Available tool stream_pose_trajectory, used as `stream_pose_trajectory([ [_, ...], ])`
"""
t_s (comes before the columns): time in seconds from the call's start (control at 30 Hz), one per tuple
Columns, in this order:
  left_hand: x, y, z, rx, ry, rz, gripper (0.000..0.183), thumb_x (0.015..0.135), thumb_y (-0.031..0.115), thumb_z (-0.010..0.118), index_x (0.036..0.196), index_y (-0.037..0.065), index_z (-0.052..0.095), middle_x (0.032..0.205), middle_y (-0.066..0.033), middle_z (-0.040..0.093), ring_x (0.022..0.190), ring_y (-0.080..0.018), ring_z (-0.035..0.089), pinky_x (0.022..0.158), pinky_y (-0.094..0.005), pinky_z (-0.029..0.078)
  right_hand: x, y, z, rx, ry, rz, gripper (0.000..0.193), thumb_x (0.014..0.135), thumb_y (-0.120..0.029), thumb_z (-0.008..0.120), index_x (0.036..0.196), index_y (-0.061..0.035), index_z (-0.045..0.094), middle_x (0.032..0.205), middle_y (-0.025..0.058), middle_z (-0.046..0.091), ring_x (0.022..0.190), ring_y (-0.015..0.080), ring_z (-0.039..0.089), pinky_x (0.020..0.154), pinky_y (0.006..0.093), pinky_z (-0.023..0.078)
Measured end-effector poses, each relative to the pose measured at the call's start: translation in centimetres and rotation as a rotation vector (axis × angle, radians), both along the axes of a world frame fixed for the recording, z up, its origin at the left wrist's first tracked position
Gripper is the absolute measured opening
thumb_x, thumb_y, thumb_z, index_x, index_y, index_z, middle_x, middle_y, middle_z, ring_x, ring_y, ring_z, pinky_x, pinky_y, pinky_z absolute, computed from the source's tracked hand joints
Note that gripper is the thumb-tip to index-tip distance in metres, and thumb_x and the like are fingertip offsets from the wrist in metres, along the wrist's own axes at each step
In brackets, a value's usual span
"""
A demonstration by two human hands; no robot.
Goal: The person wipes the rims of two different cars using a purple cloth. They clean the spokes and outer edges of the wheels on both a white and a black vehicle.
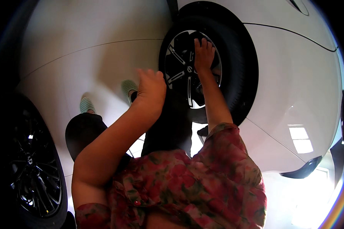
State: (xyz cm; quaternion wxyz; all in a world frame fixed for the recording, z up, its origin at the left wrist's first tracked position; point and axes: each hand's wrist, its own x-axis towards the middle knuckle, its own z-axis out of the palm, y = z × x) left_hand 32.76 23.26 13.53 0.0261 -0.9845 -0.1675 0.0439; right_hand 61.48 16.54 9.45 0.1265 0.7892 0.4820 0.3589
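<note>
My right hand point(205, 55) reaches to the wheel point(190, 69) of a white car and lies against the dark part between its spokes. Its fingers are stretched out and slightly apart; I see nothing held, though what lies under the palm is hidden. The wheel has a black and silver alloy rim inside a black tyre point(235, 72). My left hand point(151, 84) hangs in the air just left of the tyre, bent at the wrist. Motion blurs its fingers, so I cannot make out whether they hold anything.
The white car body point(290, 76) curves along the right side. At the lower left stands another wheel with a black rim point(30, 160). A pale tiled floor point(88, 49) lies between them. My feet in pale green perforated shoes point(87, 104) rest on it.
</note>
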Motion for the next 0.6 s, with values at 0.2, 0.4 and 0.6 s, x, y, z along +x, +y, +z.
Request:
stream_pose_trajectory([
  [0.2,-0.5,0.6,0.4,-0.109,0.109,-0.003,0.029,0.08,0.021,0.066,0.109,0.016,0.067,0.104,-0.0009,0.054,0.104,-0.0228,0.051,0.094,-0.0494,0.035,-1.1,3.6,-1.7,-0.147,0.221,-0.058,0.021,0.077,-0.012,0.063,0.098,-0.0133,0.062,0.103,0.0077,0.059,0.094,0.0275,0.055,0.08,0.0402,0.043],
  [0.4,0.0,0.7,-0.4,-0.112,0.029,0.041,0.023,0.082,0.018,0.064,0.104,0.016,0.067,0.104,-0.001,0.056,0.103,-0.0221,0.054,0.087,-0.0453,0.038,0.7,3.1,-5.7,-0.292,0.377,-0.19,0.016,0.089,-0.012,0.053,0.09,-0.0023,0.066,0.088,0.0152,0.064,0.081,0.0254,0.064,0.066,0.0373,0.052],
  [0.6,-0.6,1.7,0.3,-0.04,-0.116,0.067,0.014,0.082,0.016,0.063,0.094,0.016,0.069,0.1,-0.0011,0.06,0.096,-0.0216,0.059,0.077,-0.0385,0.043,-2.1,-4.8,-9.4,0.135,0.739,-0.255,0.012,0.083,-0.009,0.058,0.091,-0.0035,0.066,0.09,0.0185,0.063,0.083,0.0298,0.063,0.072,0.041,0.05],
])
